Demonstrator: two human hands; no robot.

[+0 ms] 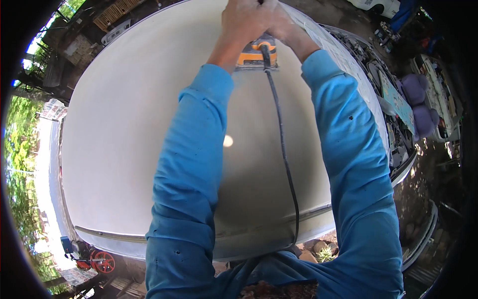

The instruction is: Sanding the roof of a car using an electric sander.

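Note:
Both my arms, in blue sleeves, reach forward over a pale car roof [119,134]. At the far side of the roof, an orange and black electric sander [250,57] lies flat on the surface. My left hand [243,22] and my right hand [281,24] are closed together over the top of the sander, fingers partly cut off by the upper edge of the picture. A dark power cord [282,134] runs from the sander back toward my body, between my forearms and over the near roof edge.
To the right, the open engine bay [366,62] shows its parts. Purple bundles [420,104] and another car body [433,84] stand beyond it. A red-wheeled machine [103,261] is at lower left. Stones [318,246] lie on the ground near me.

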